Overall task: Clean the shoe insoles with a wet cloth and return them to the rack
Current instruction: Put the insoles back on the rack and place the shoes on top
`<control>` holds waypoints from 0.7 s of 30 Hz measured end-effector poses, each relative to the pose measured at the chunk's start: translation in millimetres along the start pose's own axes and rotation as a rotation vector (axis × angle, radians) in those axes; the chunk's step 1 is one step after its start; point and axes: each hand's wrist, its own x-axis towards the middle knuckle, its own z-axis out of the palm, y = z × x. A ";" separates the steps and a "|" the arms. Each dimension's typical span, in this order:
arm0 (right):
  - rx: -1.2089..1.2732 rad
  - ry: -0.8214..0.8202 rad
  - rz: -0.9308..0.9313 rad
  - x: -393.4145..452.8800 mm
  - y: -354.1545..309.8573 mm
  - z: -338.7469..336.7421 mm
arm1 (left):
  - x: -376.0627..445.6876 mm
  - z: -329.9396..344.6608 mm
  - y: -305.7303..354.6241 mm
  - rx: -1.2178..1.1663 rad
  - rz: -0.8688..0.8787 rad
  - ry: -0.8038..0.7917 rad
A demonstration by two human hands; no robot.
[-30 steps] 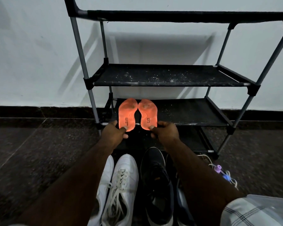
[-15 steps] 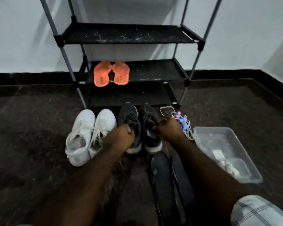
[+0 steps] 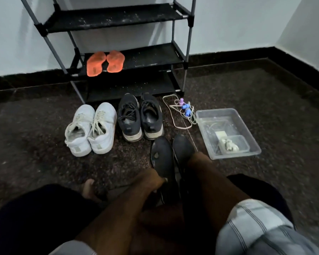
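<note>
You face white walls [image 3: 228,24] with black skirting [image 3: 228,57], a dark speckled floor [image 3: 265,100], dim light.

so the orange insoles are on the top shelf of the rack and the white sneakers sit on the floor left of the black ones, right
Not quite. The head view shows the orange insoles on the middle shelf, not the top one. The rest holds: the white sneakers sit on the floor left of the black ones.

You have the rack [image 3: 118,17] standing at the far wall, one pair of insoles [image 3: 105,63] on the left of its middle shelf. Near it, left to right: two pairs of shoes [image 3: 90,129] [image 3: 139,116], cords [image 3: 180,111], tray [image 3: 247,118]. A second pair of insoles [image 3: 171,155] lies nearest you.
</note>
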 end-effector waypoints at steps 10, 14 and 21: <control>0.217 -0.090 0.090 4.3 3.6 -3.6 | 3.3 20.4 1.0 -0.108 0.072 0.092; 0.361 -0.065 0.016 10.4 3.5 -10.7 | -3.0 2.4 -2.1 -0.215 0.085 0.186; 0.868 0.090 0.017 -32.1 -8.8 -42.7 | -34.1 -46.6 0.6 -0.360 0.222 0.310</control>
